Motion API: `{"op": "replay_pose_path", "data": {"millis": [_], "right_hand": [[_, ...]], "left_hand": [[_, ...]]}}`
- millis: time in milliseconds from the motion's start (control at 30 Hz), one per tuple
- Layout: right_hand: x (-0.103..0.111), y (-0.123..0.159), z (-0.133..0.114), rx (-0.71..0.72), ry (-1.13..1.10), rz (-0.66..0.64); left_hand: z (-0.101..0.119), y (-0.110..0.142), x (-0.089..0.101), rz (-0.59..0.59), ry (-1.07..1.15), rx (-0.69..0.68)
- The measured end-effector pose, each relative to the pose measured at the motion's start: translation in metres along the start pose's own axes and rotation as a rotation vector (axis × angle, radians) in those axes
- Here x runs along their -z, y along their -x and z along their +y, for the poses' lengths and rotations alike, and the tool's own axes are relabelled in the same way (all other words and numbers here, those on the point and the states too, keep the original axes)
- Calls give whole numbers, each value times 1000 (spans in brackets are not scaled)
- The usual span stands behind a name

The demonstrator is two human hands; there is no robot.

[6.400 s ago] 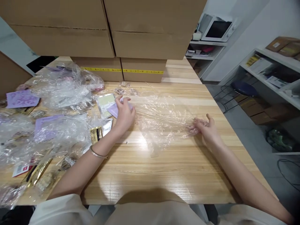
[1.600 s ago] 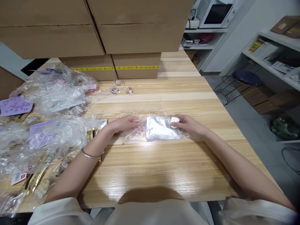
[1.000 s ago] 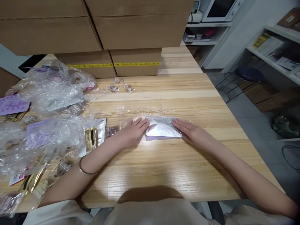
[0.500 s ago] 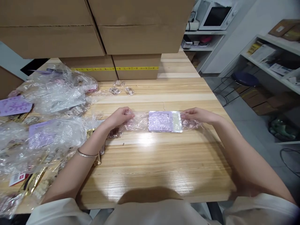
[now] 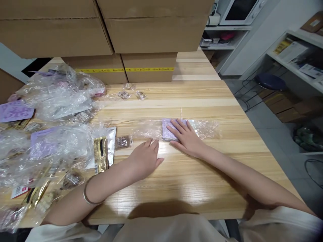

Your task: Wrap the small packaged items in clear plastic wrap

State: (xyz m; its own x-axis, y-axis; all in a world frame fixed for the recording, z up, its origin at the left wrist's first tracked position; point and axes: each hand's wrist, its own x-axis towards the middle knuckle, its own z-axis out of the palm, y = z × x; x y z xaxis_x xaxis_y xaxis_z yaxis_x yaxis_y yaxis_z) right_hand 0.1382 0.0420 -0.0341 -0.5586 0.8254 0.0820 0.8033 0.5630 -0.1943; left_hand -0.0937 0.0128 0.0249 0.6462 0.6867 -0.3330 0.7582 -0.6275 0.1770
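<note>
A purple card-like packet [image 5: 166, 131] lies on the wooden table inside a crinkled clear plastic wrapper [image 5: 208, 128], whose loose ends reach out to both sides. My right hand [image 5: 188, 139] rests on the packet, palm down with fingers spread, and covers part of it. Near the wrapper's left end, my left hand [image 5: 145, 158] is low over the table, back upward, its fingers loosely bent and apart with nothing seen in them. Just left of it are a small brown wrapped piece [image 5: 123, 142], a gold sachet [image 5: 101, 154] and a silver pouch [image 5: 111, 144].
Clear plastic bags [image 5: 68, 141] with purple cards and sachets heap over the table's left side. Several small wrapped pieces [image 5: 140, 95] lie before stacked cardboard boxes [image 5: 148, 67] at the back. A blue stool [image 5: 270, 82] and shelves [image 5: 297, 50] stand to the right.
Both hands have let go of the wrapper's ends. My right hand has moved left onto the packet and flattened there; my left hand has come down toward me. The view has shifted slightly.
</note>
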Motion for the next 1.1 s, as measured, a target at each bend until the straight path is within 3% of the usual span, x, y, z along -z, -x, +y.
{"op": "replay_pose_path", "data": {"millis": [133,200,400,500,600,700,767,867,1000,1100], "right_hand": [[-14,3,6,-20,-57,40],[-13,3,8,-23,-85,46],[-7,-2,5,14,-89,69],[5,6,-7,3,-31,93],[20,35,-27,-102,45,87],[26,73,-32,-365,158,-7],[22,91,-19,-511,195,-7],[9,97,17,-510,64,101],[-1,76,50,-435,-283,171],[-3,53,50,-416,-496,307]], "left_hand": [[-1,-11,-8,46,-36,190],[-2,-19,-6,104,45,209],[8,-48,-23,405,199,-22],[14,-58,-36,425,187,-99],[17,-64,-41,405,162,-101],[20,-68,-40,405,144,-63],[22,-71,-38,415,141,-40],[23,-76,-33,421,135,-33],[20,-78,-28,393,108,-49],[18,-77,-26,381,90,-63]]}}
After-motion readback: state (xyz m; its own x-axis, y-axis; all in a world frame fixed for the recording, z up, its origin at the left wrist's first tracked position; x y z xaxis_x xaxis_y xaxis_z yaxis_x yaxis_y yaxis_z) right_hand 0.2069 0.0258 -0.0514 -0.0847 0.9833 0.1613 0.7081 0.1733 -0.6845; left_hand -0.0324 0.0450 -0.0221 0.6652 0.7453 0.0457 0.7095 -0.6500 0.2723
